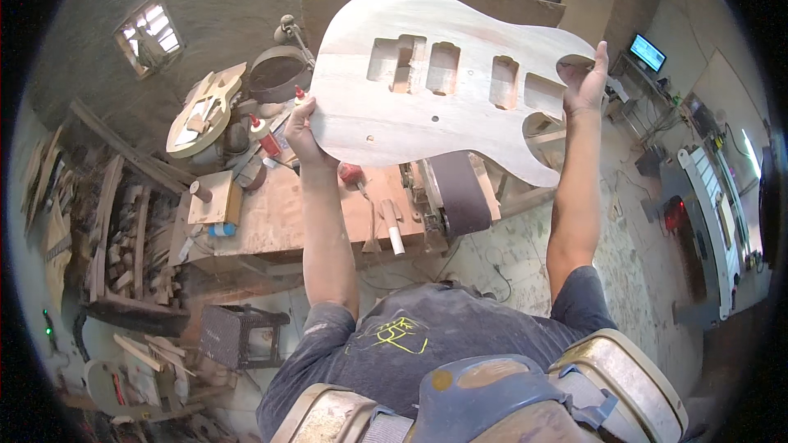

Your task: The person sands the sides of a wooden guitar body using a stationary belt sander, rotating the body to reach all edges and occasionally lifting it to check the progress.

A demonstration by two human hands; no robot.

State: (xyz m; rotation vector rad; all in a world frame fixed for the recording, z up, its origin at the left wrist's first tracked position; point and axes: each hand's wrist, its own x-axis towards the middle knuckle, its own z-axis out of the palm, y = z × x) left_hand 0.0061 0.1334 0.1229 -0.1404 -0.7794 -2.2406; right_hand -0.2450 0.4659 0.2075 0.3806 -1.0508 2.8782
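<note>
An unfinished, pale wooden electric guitar body (pixel 394 119) is held up in front of me, above the workbench. Several routed cavities and a few small holes show in its face. My left hand (pixel 305 133) grips its rounded left end, thumb on the front edge. At the horned right end, my right hand (pixel 584 86) closes on the rim by the upper cutaway, thumb pointing up. The fingers of both hands are mostly hidden behind the wood. Below the body stands a belt sander (pixel 461 194) with a dark belt.
The workbench (pixel 328 217) carries a red-capped glue bottle (pixel 264 138), a wooden block (pixel 215 198) and a white tube (pixel 396 238). Another guitar body (pixel 205 111) lies at the back left. Wood offcuts fill a rack (pixel 123 246). A black crate (pixel 238 335) sits on the floor; a monitor (pixel 648 52) glows at right.
</note>
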